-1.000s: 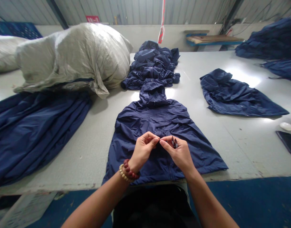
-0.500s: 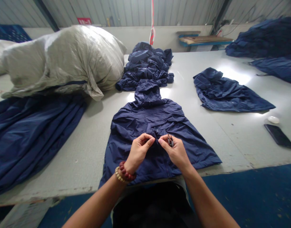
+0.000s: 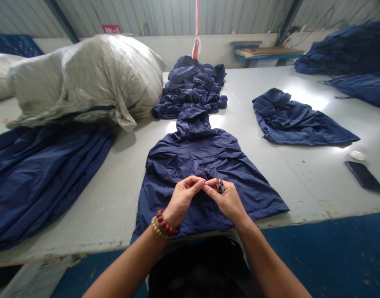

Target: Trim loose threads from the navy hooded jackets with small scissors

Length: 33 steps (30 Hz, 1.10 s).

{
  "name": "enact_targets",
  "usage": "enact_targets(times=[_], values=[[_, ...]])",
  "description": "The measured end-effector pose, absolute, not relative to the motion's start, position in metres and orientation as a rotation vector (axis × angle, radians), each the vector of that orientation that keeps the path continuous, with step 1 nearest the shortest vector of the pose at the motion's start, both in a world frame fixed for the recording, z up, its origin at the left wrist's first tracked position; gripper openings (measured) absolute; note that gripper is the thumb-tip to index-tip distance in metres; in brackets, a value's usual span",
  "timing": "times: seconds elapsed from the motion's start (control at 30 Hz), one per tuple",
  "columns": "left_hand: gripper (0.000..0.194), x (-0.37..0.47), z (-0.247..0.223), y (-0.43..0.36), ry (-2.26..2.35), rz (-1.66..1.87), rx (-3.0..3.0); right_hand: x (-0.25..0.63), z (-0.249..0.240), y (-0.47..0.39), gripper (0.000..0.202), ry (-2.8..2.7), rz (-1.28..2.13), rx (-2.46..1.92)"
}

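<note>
Jacket [image 3: 205, 165] lies flat on the tabletop [image 3: 301, 174]. Left hand [image 3: 183, 199] and right hand [image 3: 224, 199] pinch its fabric together; right also holds a small dark tool [image 3: 220, 186], possibly snips.

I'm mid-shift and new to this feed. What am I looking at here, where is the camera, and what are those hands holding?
There is no machine: the camera sits on a person's head and looks down at their own bare hands. The left hand, with a bead bracelet at the wrist, and the right hand meet fingertip to fingertip over a navy hooded jacket spread on a grey table. The right hand also holds a small dark tool; what it is I cannot tell. Around lie more navy garments, a stuffed grey sack, and a phone.
</note>
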<state>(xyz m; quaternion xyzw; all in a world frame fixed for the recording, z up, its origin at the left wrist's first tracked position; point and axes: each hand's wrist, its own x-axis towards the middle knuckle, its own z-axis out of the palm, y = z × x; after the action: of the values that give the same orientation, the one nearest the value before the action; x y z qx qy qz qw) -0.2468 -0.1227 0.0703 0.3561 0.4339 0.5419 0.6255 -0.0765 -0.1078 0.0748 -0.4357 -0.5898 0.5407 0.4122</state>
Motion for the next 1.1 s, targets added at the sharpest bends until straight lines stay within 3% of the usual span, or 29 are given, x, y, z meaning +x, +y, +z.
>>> enact_targets(times=[0.3,0.5,0.67,0.77,0.87,1.0,1.1], values=[[0.041,-0.231,0.068,-0.111,1.034,1.211,0.947,-0.06,0.073,-0.102,0.036,-1.393,1.23,-1.166],[0.046,-0.206,0.061,-0.091,1.213,1.026,1.475,-0.014,0.065,-0.09,0.037,-1.299,1.122,-1.276],[0.043,-0.19,0.11,-0.086,1.767,0.495,2.273,0.029,0.053,-0.086,0.035,-1.256,1.018,-1.356],[0.047,-0.176,0.142,-0.078,1.964,0.544,2.458,0.05,0.045,-0.09,0.035,-1.19,0.985,-1.385],[0.043,-0.144,0.139,-0.063,1.62,0.848,2.451,0.064,0.039,-0.097,0.037,-1.133,0.99,-1.39],[0.032,-0.077,0.085,-0.04,0.986,0.82,1.924,0.086,0.034,-0.104,0.04,-1.131,0.948,-1.411],[0.046,-0.028,0.041,-0.027,0.862,0.815,1.412,0.124,0.026,-0.099,0.042,-1.188,0.784,-1.525]])
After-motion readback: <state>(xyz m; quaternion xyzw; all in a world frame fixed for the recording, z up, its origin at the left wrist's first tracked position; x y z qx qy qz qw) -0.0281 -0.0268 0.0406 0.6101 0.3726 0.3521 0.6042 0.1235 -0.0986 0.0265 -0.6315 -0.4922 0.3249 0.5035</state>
